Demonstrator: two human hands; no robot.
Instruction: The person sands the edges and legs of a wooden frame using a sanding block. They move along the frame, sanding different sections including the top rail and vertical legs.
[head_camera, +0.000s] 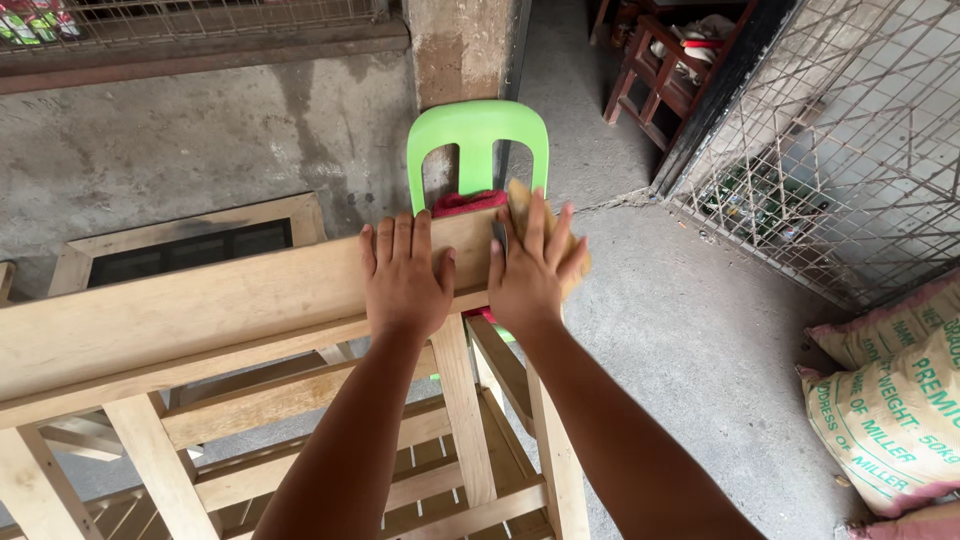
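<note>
Left hand (403, 280) open, flat, steadying wooden rail (200, 310) | right hand (530, 268) open, pressing sandpaper (520, 200) onto rail end | frame propped against green chair (478, 140).

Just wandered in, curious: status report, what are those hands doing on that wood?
Left hand flat on wooden frame rail. Right hand pressing tan sanding sheet on rail's end. Green plastic chair right behind.
</note>
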